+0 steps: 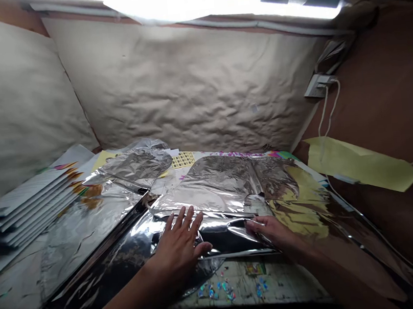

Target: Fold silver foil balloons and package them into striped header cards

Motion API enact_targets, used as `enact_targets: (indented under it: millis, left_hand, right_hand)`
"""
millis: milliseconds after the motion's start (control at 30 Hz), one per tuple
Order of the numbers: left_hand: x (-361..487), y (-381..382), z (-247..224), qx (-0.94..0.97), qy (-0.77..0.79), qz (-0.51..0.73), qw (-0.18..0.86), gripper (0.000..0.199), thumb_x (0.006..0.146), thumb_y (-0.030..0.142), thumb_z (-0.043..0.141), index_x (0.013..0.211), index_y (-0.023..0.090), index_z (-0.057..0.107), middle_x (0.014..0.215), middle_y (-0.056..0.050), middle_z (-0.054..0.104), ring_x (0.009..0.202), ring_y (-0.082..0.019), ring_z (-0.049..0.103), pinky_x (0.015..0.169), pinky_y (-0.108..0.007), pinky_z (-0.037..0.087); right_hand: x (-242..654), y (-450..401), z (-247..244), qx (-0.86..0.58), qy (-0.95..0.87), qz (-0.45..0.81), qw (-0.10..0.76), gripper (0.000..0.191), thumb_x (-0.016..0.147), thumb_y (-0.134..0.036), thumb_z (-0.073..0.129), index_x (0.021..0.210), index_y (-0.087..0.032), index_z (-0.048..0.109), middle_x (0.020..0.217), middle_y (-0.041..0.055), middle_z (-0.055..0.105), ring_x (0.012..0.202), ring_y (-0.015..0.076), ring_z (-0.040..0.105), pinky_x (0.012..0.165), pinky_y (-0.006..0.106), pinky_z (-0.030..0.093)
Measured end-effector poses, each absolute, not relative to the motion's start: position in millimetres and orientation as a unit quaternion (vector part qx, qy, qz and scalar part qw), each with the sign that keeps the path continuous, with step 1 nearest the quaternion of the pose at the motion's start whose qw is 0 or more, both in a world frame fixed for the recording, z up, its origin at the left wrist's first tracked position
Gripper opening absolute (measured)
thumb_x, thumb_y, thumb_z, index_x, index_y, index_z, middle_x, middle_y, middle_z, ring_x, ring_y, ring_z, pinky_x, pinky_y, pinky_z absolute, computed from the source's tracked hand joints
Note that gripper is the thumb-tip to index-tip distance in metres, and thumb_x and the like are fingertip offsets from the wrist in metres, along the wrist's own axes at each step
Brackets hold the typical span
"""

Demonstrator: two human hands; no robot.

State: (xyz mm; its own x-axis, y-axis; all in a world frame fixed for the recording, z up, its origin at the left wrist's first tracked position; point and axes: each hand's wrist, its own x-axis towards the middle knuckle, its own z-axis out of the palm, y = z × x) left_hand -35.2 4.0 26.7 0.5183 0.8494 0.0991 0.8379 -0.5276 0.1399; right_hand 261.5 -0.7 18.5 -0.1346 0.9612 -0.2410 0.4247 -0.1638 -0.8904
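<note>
Shiny silver foil film (226, 235) lies folded over in front of me, its surface like a mirror. My left hand (177, 243) rests flat on it with the fingers spread. At the right end of the fold, my right hand (271, 230) pinches the foil between thumb and fingers; its fingertips are partly hidden. Behind the fold, a sheet of clear, crinkled film (216, 175) with a rounded outline spreads over the table. More dark, reflective foil (118, 262) extends to the left of my left hand.
A stack of printed booklets or cards (31, 207) stands at the left. Small iridescent scraps (226, 290) lie on the worn tabletop (289, 276). Yellow paper (358, 160) hangs at the right below a wall socket (320, 85) with white cables. A yellow sticker sheet (183, 159) lies at the back.
</note>
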Motion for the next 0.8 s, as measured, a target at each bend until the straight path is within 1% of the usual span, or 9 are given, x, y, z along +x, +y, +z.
enact_targets:
  millis: [67, 100, 167, 233, 333, 400, 500, 700, 800]
  left_hand:
    - [-33, 9, 13, 0.854, 0.514, 0.056, 0.058, 0.076, 0.091, 0.069, 0.032, 0.153, 0.025, 0.027, 0.159, -0.013, 0.022, 0.148, -0.036, 0.016, 0.115, -0.061, 0.019]
    - [-34, 10, 7, 0.851, 0.519, 0.056, 0.061, 0.077, 0.091, 0.07, 0.03, 0.154, 0.026, 0.024, 0.16, -0.012, 0.019, 0.148, -0.036, 0.013, 0.115, -0.062, 0.018]
    - [-36, 11, 1, 0.851, 0.519, 0.064, 0.058, 0.076, 0.091, 0.07, 0.026, 0.155, 0.028, 0.021, 0.161, -0.01, 0.016, 0.149, -0.034, 0.011, 0.116, -0.062, 0.016]
    - [-38, 10, -1, 0.853, 0.515, 0.07, 0.052, 0.076, 0.091, 0.07, 0.026, 0.154, 0.029, 0.021, 0.161, -0.009, 0.017, 0.149, -0.034, 0.011, 0.116, -0.062, 0.016]
    - [-38, 10, 1, 0.851, 0.518, 0.075, 0.05, 0.075, 0.092, 0.068, 0.028, 0.154, 0.028, 0.024, 0.159, -0.01, 0.023, 0.148, -0.034, 0.017, 0.116, -0.061, 0.017]
    - [-37, 12, 2, 0.849, 0.52, 0.076, 0.053, 0.073, 0.093, 0.066, 0.031, 0.154, 0.027, 0.026, 0.159, -0.012, 0.025, 0.148, -0.034, 0.019, 0.116, -0.061, 0.018]
    - [-36, 14, 2, 0.849, 0.521, 0.067, 0.064, 0.075, 0.091, 0.068, 0.033, 0.153, 0.027, 0.026, 0.16, -0.012, 0.02, 0.148, -0.036, 0.016, 0.115, -0.063, 0.015]
    - [-41, 29, 8, 0.86, 0.5, 0.018, 0.1, 0.08, 0.089, 0.073, 0.031, 0.155, 0.028, 0.019, 0.161, -0.016, 0.011, 0.148, -0.039, 0.008, 0.112, -0.068, 0.007]
    - [-52, 42, 24, 0.9, 0.423, -0.007, 0.109, 0.081, 0.085, 0.073, 0.043, 0.153, 0.034, 0.021, 0.162, -0.013, 0.007, 0.148, -0.042, 0.006, 0.111, -0.07, 0.004]
  right_hand:
    - [264, -11, 26, -0.616, -0.64, 0.334, 0.315, 0.044, 0.088, -0.054, 0.055, 0.105, -0.015, 0.065, 0.097, 0.0094, 0.07, 0.086, 0.0221, 0.066, 0.076, 0.034, 0.052]
    - [262, -17, 30, -0.619, -0.675, 0.226, 0.331, 0.044, 0.09, -0.05, 0.054, 0.118, -0.017, 0.062, 0.115, 0.0115, 0.067, 0.105, 0.0265, 0.063, 0.09, 0.041, 0.05]
    - [253, -28, 35, -0.581, -0.749, 0.027, 0.318, 0.049, 0.092, -0.043, 0.054, 0.136, -0.021, 0.053, 0.143, 0.0111, 0.051, 0.135, 0.0311, 0.042, 0.109, 0.05, 0.035]
    - [236, -31, 34, -0.519, -0.822, -0.041, 0.231, 0.056, 0.094, -0.045, 0.052, 0.146, -0.024, 0.044, 0.156, 0.0079, 0.034, 0.146, 0.0318, 0.023, 0.117, 0.052, 0.023]
    - [213, -22, 24, -0.489, -0.868, 0.04, 0.081, 0.068, 0.095, -0.059, 0.042, 0.154, -0.029, 0.027, 0.161, 0.0049, 0.02, 0.148, 0.0313, 0.016, 0.117, 0.053, 0.022]
    - [207, -14, 15, -0.503, -0.859, 0.084, 0.041, 0.069, 0.096, -0.064, 0.035, 0.155, -0.033, 0.019, 0.162, 0.0029, 0.014, 0.149, 0.0301, 0.013, 0.117, 0.053, 0.02]
    - [207, -6, 8, -0.518, -0.848, 0.103, 0.033, 0.069, 0.096, -0.065, 0.034, 0.155, -0.035, 0.016, 0.163, 0.001, 0.009, 0.15, 0.0286, 0.007, 0.119, 0.052, 0.015]
    - [199, -23, 23, -0.543, -0.829, 0.131, 0.024, 0.07, 0.096, -0.064, 0.035, 0.155, -0.03, 0.021, 0.162, 0.0053, 0.008, 0.15, 0.0293, 0.003, 0.119, 0.054, 0.009]
    - [196, -57, 28, -0.556, -0.809, 0.189, 0.01, 0.075, 0.094, -0.064, 0.037, 0.156, -0.025, 0.02, 0.162, 0.0092, 0.003, 0.149, 0.0331, 0.001, 0.118, 0.057, 0.013]
